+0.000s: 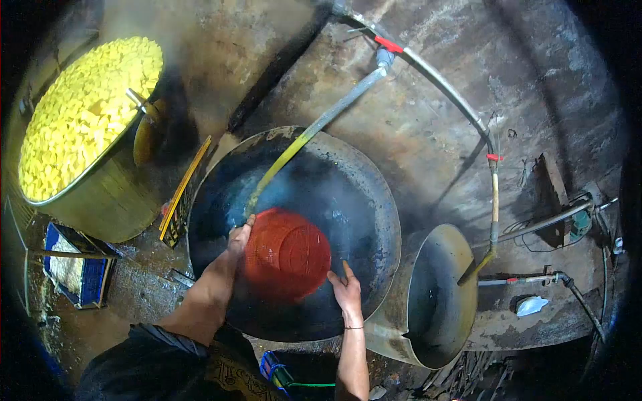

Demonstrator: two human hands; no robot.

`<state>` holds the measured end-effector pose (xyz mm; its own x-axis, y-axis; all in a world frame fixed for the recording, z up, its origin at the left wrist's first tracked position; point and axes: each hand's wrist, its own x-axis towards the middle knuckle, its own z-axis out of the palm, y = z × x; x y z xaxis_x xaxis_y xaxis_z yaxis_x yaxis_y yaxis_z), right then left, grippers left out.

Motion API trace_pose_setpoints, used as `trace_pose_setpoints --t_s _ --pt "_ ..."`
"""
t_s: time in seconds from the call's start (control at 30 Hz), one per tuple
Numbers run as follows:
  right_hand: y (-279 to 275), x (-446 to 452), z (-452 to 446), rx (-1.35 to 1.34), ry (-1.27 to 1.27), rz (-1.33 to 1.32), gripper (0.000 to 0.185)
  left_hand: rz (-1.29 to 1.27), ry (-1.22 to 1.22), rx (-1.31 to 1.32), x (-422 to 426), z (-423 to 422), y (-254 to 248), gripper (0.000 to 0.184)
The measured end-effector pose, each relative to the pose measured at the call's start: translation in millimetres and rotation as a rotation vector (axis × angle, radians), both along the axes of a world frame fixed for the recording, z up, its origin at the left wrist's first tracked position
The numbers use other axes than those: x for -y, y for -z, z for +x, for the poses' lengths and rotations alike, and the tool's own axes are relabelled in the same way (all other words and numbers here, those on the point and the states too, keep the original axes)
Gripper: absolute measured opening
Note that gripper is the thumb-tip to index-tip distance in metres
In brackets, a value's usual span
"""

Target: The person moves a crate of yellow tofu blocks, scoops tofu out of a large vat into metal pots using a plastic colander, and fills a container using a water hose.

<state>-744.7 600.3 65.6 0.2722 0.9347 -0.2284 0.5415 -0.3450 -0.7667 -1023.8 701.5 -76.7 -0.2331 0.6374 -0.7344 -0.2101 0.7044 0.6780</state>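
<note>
A round red plastic basket [287, 250] with a woven-looking pattern sits inside a large dark wok-like pan [374, 200]. My left hand [241, 235] is closed on the basket's left rim, right beside the lower end of a yellowish hose [287, 155]; some fingers are hidden. At the basket's lower right, my right hand [346, 292] has its thumb against the rim, with a finger stretched out and away from it. Haze over the pan blurs what lies at its bottom.
On the left stands a big metal drum [114, 207] heaped with yellow chunks [93, 113]. Below it is a blue crate [100, 277] holding something white. A second pan [441, 294] stands at the right, under a pipe [495, 200]. A yellow-edged frame [186, 190] leans near the drum.
</note>
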Motion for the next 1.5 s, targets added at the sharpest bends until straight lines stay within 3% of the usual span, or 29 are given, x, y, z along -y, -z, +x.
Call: trace_pose_setpoints --t_s 0.03,0.1,0.17,0.2,0.27,0.37,0.4,0.43,0.47,0.5,0.6,0.63,0.7,0.73,0.83,0.87,0.93,1.0,1.1,1.17,1.23,1.3,1.37,1.5 --pt "-3.4 0.0 -10.8 0.074 -0.035 0.043 0.074 0.007 -0.011 0.007 -3.3 -2.1 -1.0 0.080" --pt "-23.6 3.3 -34.2 0.179 -0.006 -0.060 0.080 -0.098 -0.013 0.265 -13.0 -0.8 -6.4 0.078" --pt "-41.4 10.2 -59.3 0.255 0.100 0.106 0.082 0.423 0.079 0.916 -22.8 16.8 -36.0 0.068" --pt "-54.9 14.8 -66.2 0.159 0.088 0.260 0.080 0.374 0.119 0.963 -24.0 12.8 -70.6 0.062" --pt "-97.3 25.5 -82.6 0.043 0.083 0.549 0.075 0.531 0.242 0.986 -20.8 -15.1 -153.4 0.052" --pt "-143.0 36.7 -120.2 -0.036 0.130 0.723 0.070 1.011 0.334 1.022 22.1 -89.9 -259.9 0.035" --pt "-159.1 42.3 -148.9 0.221 0.214 0.697 0.069 1.109 0.380 0.847 41.9 -121.7 -279.6 0.034" --pt "-175.5 51.5 -187.1 0.218 0.206 0.699 0.069 1.194 0.423 0.663 66.6 -155.9 -295.0 0.034" --pt "-188.8 61.0 -233.8 -0.002 0.126 0.750 0.072 1.264 0.449 0.377 101.2 -192.9 -313.6 0.031" --pt "-191.9 68.6 -277.2 -0.226 0.034 0.788 0.075 1.377 0.305 0.358 125.3 -214.0 -309.3 0.031" --pt "-179.3 84.2 -411.2 -0.589 -0.383 0.839 0.094 1.293 0.128 -0.278 198.3 -288.5 -282.9 0.031" --pt "-173.6 84.5 -467.1 -0.594 -0.462 0.914 0.091 1.190 0.247 -0.606 213.1 -317.9 -273.4 0.033" --pt "-169.1 83.9 -560.1 -0.344 -0.246 1.015 0.082 1.367 0.262 -0.865 228.4 -371.6 -248.7 0.036" --pt "-157.8 71.2 -592.7 -0.356 -0.252 1.114 0.078 1.369 0.314 -1.021 225.2 -401.0 -238.5 0.050" --pt "-156.2 25.7 -681.9 -0.255 -0.454 1.252 0.076 1.137 0.018 -1.234 270.3 -478.3 -251.3 0.065" --pt "-153.6 -0.3 -709.5 -0.265 -0.515 1.182 0.072 1.052 -0.003 -1.143 287.9 -511.7 -240.7 0.076" --pt "-160.2 -41.9 -761.9 -0.197 -0.578 1.070 0.065 0.955 -0.270 -1.218 312.6 -571.9 -182.4 0.075" --pt "-170.2 -71.9 -812.9 -0.132 -0.615 1.025 0.062 0.684 -0.383 -1.297 336.9 -643.3 -142.3 0.069" --pt "-179.9 -101.6 -886.1 0.063 -0.654 0.922 0.056 0.338 -0.578 -1.449 359.0 -723.8 -116.5 0.069" --pt "-186.7 -102.8 -925.8 0.206 -0.739 0.686 0.052 0.073 -0.600 -1.546 361.1 -777.8 -94.7 0.076" --pt "-151.2 -146.1 -966.8 0.379 -0.786 0.560 0.060 -0.197 -0.631 -1.492 353.7 -824.6 -71.3 0.077" --pt "-140.2 -124.5 -991.1 0.451 -0.785 0.568 0.062 -0.083 -0.814 -1.487 351.1 -871.2 -8.5 0.073" --pt "-111.0 -128.8 -1011.7 0.521 -0.836 0.650 0.066 -0.358 -0.738 -1.018 346.6 -879.7 -34.5 0.063" --pt "-74.0 -122.2 -1038.7 0.476 -0.890 0.670 0.067 -0.524 -0.751 -1.110 345.0 -878.7 -26.1 0.050"
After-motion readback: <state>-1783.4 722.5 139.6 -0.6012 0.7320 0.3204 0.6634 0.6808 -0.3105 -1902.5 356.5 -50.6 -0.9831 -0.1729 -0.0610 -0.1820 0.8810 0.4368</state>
